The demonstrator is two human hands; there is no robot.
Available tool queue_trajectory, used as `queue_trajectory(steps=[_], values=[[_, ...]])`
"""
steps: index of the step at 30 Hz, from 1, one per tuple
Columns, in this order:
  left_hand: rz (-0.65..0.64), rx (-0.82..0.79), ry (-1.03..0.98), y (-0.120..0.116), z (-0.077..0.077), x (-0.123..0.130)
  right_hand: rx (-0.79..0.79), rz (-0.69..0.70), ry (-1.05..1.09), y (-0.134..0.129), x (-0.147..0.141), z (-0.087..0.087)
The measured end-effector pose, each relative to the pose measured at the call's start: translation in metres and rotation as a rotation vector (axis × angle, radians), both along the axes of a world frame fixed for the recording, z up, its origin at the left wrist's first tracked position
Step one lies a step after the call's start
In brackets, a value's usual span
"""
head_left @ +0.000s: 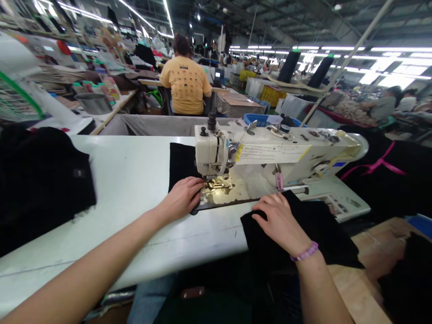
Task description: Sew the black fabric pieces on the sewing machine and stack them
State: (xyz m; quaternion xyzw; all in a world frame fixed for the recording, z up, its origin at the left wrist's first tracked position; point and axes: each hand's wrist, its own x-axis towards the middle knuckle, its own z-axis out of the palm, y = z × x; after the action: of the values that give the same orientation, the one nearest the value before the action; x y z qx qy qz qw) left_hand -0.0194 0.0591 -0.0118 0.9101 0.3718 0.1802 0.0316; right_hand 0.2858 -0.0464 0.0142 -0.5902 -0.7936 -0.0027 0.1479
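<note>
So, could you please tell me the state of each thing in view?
Sewing machine: cannot tell whether running
Left hand: fingers bent, at its needle end
Right hand: palm down, on black cloth
Far black piece: lying flat
Pink ribbon: tied
Ceiling lights: on

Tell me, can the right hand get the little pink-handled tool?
Probably yes: the pink-handled tool sits just beyond the right hand, which rests on black cloth, and nothing seems to block the way.

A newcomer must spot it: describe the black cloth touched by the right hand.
Find the white sewing machine. The black cloth lies in front of it, at the tabletop's near edge. Unlike the pink-ribboned black fabric farther right, it lies under the right hand.
</note>
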Motion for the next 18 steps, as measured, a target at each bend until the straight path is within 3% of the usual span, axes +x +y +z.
queue_trajectory(steps=[6, 10, 15, 18], values=[[0.390, -0.062, 0.083, -0.008, -0.008, 0.006, 0.094, 0.025, 0.011, 0.003, 0.007, -0.013], [0.497, -0.090, 0.091, -0.018, -0.006, 0.008, 0.234, 0.128, 0.078, 0.000, 0.014, -0.010], [0.599, -0.137, 0.072, -0.028, 0.018, -0.016, 0.532, 0.181, 0.210, -0.007, 0.022, 0.011], [0.798, -0.144, 0.021, -0.010, 0.033, -0.039, 0.517, 0.126, 0.170, -0.007, 0.023, 0.011]])
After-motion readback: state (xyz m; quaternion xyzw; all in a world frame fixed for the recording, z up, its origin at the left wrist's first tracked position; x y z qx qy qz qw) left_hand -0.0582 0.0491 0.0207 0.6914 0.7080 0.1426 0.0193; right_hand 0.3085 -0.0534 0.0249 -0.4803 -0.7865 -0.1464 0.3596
